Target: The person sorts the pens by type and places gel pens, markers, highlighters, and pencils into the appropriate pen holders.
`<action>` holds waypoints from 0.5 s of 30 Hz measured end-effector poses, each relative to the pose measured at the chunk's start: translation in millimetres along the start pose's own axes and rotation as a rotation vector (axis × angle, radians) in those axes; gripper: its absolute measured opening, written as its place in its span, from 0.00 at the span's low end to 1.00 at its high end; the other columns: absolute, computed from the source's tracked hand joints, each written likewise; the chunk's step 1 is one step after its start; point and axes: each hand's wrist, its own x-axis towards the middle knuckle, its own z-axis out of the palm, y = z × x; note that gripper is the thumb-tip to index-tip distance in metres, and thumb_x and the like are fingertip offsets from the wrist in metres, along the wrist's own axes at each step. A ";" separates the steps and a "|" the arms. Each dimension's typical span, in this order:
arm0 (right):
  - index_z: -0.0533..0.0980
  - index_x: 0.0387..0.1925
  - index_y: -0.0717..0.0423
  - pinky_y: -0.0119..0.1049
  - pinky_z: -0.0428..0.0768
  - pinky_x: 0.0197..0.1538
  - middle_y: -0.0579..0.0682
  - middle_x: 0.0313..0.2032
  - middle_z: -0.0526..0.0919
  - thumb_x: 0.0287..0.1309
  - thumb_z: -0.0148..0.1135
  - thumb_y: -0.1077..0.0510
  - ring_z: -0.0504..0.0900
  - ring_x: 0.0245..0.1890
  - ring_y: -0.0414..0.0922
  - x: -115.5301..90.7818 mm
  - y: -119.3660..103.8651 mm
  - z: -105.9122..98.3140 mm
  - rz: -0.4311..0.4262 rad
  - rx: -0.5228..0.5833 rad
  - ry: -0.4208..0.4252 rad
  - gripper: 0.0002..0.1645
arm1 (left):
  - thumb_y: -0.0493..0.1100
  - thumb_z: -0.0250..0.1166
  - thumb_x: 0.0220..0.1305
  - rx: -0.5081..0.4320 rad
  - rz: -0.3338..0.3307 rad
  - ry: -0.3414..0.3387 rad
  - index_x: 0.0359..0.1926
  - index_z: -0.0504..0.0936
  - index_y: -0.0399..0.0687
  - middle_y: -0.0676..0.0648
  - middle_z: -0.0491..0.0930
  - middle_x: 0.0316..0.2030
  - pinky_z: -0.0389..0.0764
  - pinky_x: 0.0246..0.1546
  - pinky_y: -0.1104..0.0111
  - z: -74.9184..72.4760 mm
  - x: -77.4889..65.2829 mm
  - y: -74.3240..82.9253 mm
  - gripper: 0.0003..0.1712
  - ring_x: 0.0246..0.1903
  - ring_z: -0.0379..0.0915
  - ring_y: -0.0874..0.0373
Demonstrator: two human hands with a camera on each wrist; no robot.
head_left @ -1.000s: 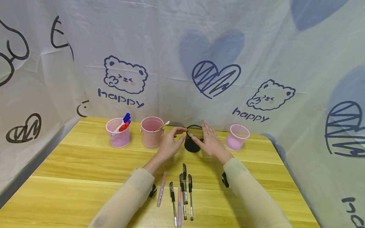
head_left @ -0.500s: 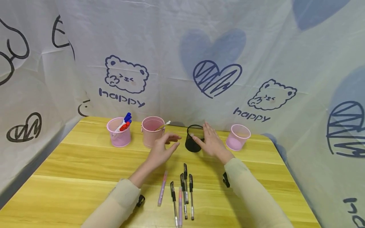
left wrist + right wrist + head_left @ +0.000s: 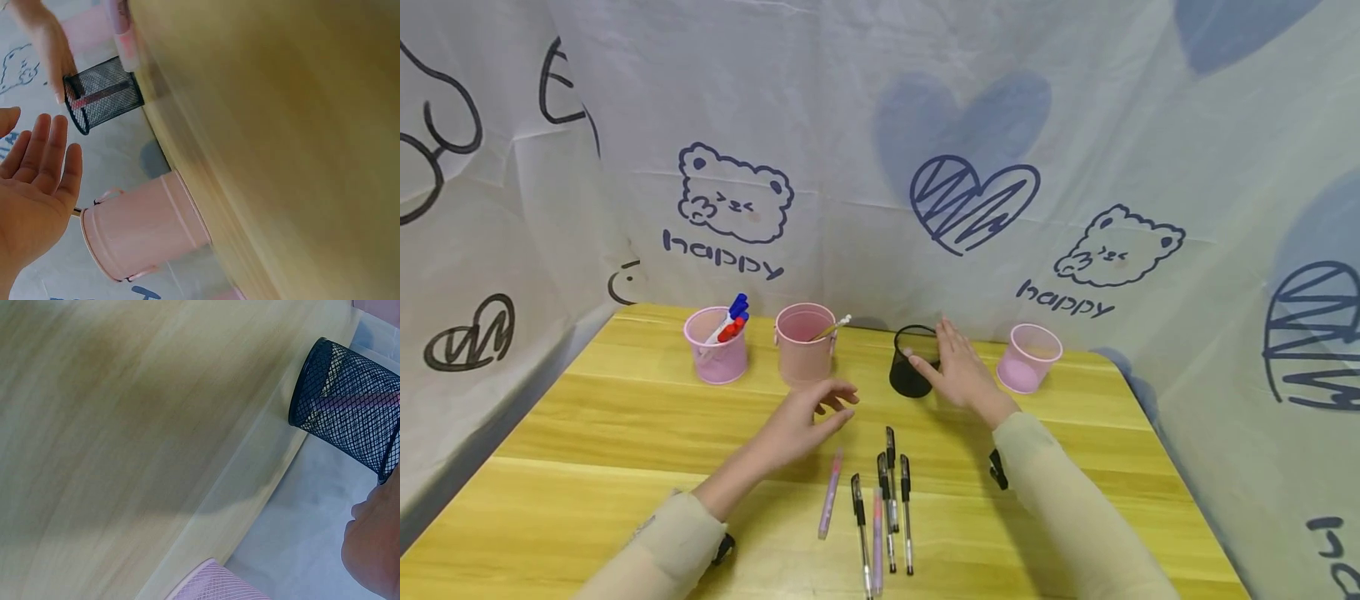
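A black mesh pen cup (image 3: 908, 381) stands upright near the table's back edge. My right hand (image 3: 961, 371) rests against its right side, fingers straight and the thumb by the rim. Through the mesh in the right wrist view, a thin pinkish stick-like thing (image 3: 365, 400) shows inside the cup. My left hand (image 3: 797, 423) is held in front of the salmon-pink bucket (image 3: 803, 360), fingers loosely bent and holding nothing. Several black-capped gel pens (image 3: 906, 504) and two pink-purple highlighter-like pens (image 3: 830, 496) lie on the table between my forearms.
At the left, a pink bucket (image 3: 718, 362) contains blue- and red-capped markers (image 3: 732, 327). A pencil (image 3: 831, 329) leans out of the salmon-pink bucket. A light pink mesh cup (image 3: 1021, 371) stands right of my right hand. A printed cloth (image 3: 850, 250) hangs behind the wooden table (image 3: 587, 433).
My left hand has let go of the black mesh pen cup and moved left and toward me. The right hand stays at the cup, which has not visibly moved.
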 end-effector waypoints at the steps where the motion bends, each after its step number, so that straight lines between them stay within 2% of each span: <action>1: 0.42 0.82 0.66 0.52 0.44 0.82 0.62 0.83 0.38 0.74 0.32 0.22 0.42 0.82 0.58 -0.4 0.1 -0.3 -0.001 0.000 -0.002 0.60 | 0.37 0.67 0.71 0.020 -0.001 -0.019 0.59 0.81 0.41 0.46 0.87 0.50 0.86 0.47 0.54 -0.7 -2.3 -0.1 0.17 0.46 0.84 0.53; 11: 0.41 0.82 0.66 0.52 0.43 0.82 0.62 0.83 0.38 0.73 0.31 0.22 0.42 0.82 0.58 -1.8 3.1 -1.3 0.006 0.002 -0.011 0.60 | 0.43 0.67 0.73 0.169 -0.029 -0.221 0.60 0.81 0.41 0.52 0.83 0.46 0.84 0.37 0.71 1.9 -20.4 -3.7 0.19 0.39 0.79 0.63; 15: 0.41 0.82 0.66 0.52 0.42 0.82 0.62 0.83 0.38 0.72 0.29 0.20 0.42 0.82 0.59 0.3 3.0 0.9 -0.002 -0.002 -0.004 0.61 | 0.44 0.69 0.71 0.225 -0.037 -0.280 0.60 0.81 0.41 0.52 0.82 0.45 0.82 0.35 0.73 2.9 -26.2 -5.4 0.20 0.36 0.77 0.66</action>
